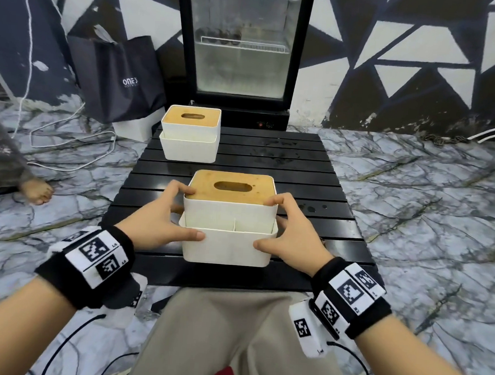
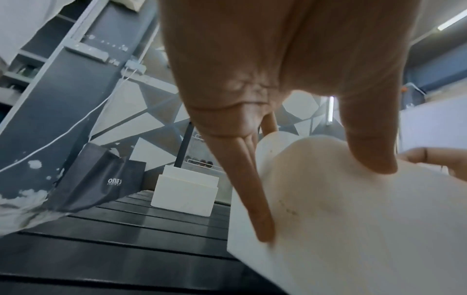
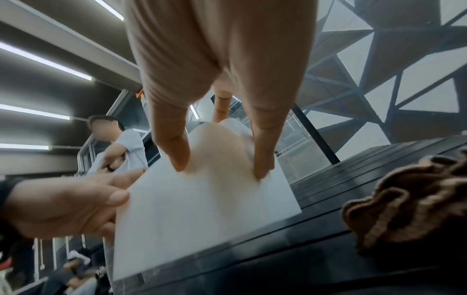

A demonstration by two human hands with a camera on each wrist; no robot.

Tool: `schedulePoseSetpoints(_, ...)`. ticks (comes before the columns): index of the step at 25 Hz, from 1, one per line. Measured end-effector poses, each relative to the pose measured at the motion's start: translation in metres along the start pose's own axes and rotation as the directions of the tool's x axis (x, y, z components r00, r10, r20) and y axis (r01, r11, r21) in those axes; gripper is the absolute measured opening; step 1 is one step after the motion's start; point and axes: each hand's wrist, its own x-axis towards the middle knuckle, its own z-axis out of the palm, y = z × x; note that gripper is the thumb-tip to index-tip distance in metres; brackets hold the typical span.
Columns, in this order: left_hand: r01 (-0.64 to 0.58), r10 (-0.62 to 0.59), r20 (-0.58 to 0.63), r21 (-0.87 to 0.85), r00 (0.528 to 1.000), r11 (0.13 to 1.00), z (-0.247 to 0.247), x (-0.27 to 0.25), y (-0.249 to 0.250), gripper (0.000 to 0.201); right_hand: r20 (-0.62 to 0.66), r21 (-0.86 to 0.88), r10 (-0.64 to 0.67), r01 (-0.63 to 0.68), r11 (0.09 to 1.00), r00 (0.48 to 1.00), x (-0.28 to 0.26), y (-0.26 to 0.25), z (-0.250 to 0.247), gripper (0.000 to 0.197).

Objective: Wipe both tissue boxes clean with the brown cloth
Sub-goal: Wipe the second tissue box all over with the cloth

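Note:
The near tissue box [image 1: 228, 238], white with a wooden slotted lid, stands at the front of the black slatted table [image 1: 271, 165]. My left hand [image 1: 180, 212] grips its left side and my right hand [image 1: 279, 223] its right side, thumbs on the front wall and fingertips at the lid edge. The left wrist view shows my left hand [image 2: 321, 197] on the box [image 2: 353, 239], the right wrist view my right hand [image 3: 222, 165] on the box [image 3: 202, 219]. The second tissue box [image 1: 189, 136] stands at the back left. The crumpled brown cloth [image 3: 409, 199] lies on the table right of the near box; the head view does not show it.
A glass-door fridge [image 1: 241, 55] stands behind the table, with a dark bag [image 1: 119, 78] to its left. White cables [image 1: 67, 142] trail over the marble floor. Another person's bare foot [image 1: 36, 191] is at the left. Wet spots [image 1: 275, 151] mark the table's back right.

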Motion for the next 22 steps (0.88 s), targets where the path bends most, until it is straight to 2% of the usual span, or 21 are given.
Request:
schedulePoseSetpoints(4,0.003,-0.001,-0.060,0.044,0.998,0.999,0.021,0.004,-0.014,0.065,-0.032,-0.048,-0.006,0.005,0.999,0.999,0.006,0.017,0.009,0.052)
schedulePoseSetpoints(9,0.010,-0.002,-0.112,0.072,0.994,0.997,0.040,0.004,-0.031,0.073,-0.051,-0.142,-0.039,0.032,0.989,0.998,0.004,0.037,0.014,0.049)
schedulePoseSetpoints(14,0.011,-0.006,-0.096,0.049,0.995,0.999,0.041,0.005,-0.032,0.078,-0.020,-0.185,-0.062,0.057,0.981,0.998,0.005,0.039,0.012,0.050)
schedulePoseSetpoints(16,0.012,-0.011,-0.098,0.009,0.995,1.000,0.041,0.005,-0.029,0.081,0.004,-0.210,-0.058,0.058,0.976,0.998,0.005,0.038,0.005,0.050)
schedulePoseSetpoints(19,-0.004,-0.005,-0.146,-0.061,0.989,0.998,0.042,0.010,-0.022,0.081,-0.069,-0.211,-0.012,-0.002,0.977,0.998,0.008,0.039,-0.017,0.049)
schedulePoseSetpoints(22,-0.015,-0.002,-0.189,-0.088,0.982,0.996,0.042,0.024,-0.015,0.090,-0.081,-0.369,-0.012,-0.018,0.929,0.997,0.013,0.049,-0.035,0.051)
